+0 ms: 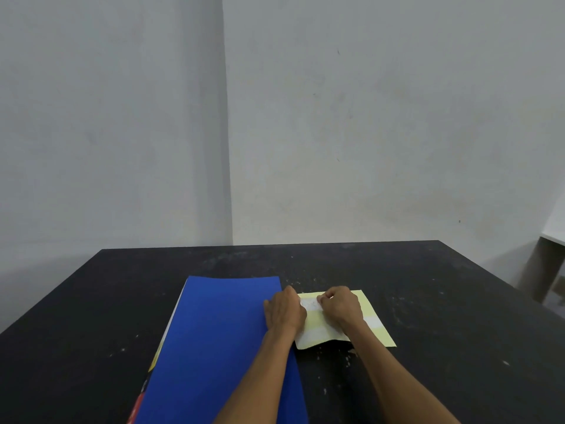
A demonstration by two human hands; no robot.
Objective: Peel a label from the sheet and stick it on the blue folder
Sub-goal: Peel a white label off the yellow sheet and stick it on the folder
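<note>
A blue folder [220,341] lies flat on the black table [428,301], reaching toward me. Right beside it lies a pale yellow label sheet [371,327] with white labels on it. My left hand [284,310] rests over the folder's right edge and the sheet's left edge, pressing the sheet down. My right hand [339,304] sits on the sheet with its fingertips pinched at a white label [310,304] near the sheet's top left. Whether the label's edge has lifted is hidden by my fingers.
Under the folder's left side, edges of other papers [153,362] in white, yellow and red stick out. A grey wall rises behind the table. A light-coloured table or shelf [550,264] stands off the far right corner.
</note>
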